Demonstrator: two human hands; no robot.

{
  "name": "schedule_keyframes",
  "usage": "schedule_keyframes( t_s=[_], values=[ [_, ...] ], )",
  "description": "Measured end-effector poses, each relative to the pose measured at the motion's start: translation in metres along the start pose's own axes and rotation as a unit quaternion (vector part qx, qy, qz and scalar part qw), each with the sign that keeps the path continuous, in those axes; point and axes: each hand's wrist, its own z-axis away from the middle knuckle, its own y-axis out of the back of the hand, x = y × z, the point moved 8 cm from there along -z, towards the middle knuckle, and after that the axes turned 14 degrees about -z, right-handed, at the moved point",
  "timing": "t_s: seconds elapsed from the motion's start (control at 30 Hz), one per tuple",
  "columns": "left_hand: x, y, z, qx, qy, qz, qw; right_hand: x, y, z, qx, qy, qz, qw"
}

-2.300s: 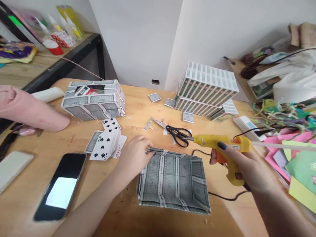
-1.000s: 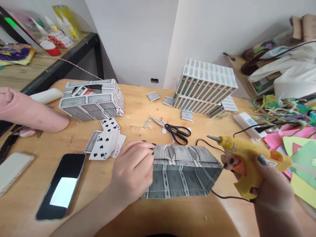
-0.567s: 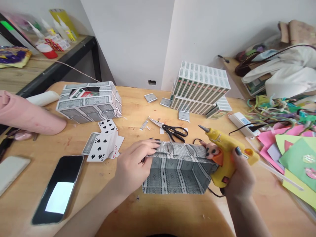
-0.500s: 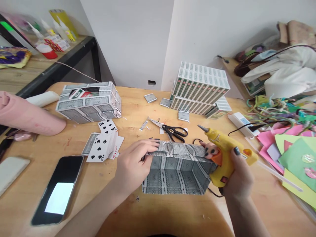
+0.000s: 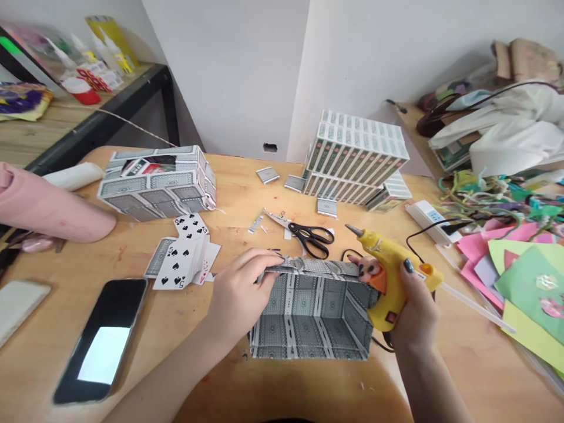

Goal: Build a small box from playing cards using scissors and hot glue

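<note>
The wooden table (image 5: 273, 388) is carrying everything within the person's reach; near its front middle the card box (image 5: 308, 308), an open-topped shell of grey patterned card backs joined edge to edge, is standing upright between the two hands, which are working apart at its opposite ends; the left hand (image 5: 240, 296) is pinching the box's far left rim, seemingly to steady the thin wall, while the right hand (image 5: 412, 308) is wrapped round the yellow glue gun (image 5: 390, 273), its dark-nailed fingertips also pressing the box's right rim, so the nozzle is pointing up and away from the card; at the back a stack (image 5: 356, 158) of boxed decks is sitting in neat tilted rows, probably as stock; a second, similar box (image 5: 154, 185) is resting to the left, near a co-worker's pink sleeve (image 5: 53, 205); a glossy phone (image 5: 103, 341) is lying flat with its screen lit; loose cards (image 5: 187, 258) are fanning beside it; black-handled scissors (image 5: 311, 235) are lying just behind the box.
</note>
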Motion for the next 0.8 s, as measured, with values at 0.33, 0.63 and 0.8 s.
schedule_keyframes(
  t_s=[0.33,0.63,0.8],
  values=[
    [0.0029,0.0015,-0.0002,0.004,-0.009,-0.003,1.000,-0.0009,-0.0024,-0.0009,-0.007,0.007,0.012,1.000],
    [0.0064,0.0028,0.0010,0.009,-0.030,-0.019,0.999,-0.0015,-0.0007,-0.0010,-0.002,0.014,0.009,1.000],
    [0.0073,0.0030,0.0005,0.008,-0.032,-0.029,0.999,-0.0002,-0.0023,-0.0005,-0.001,0.010,0.002,1.000]
  ],
)
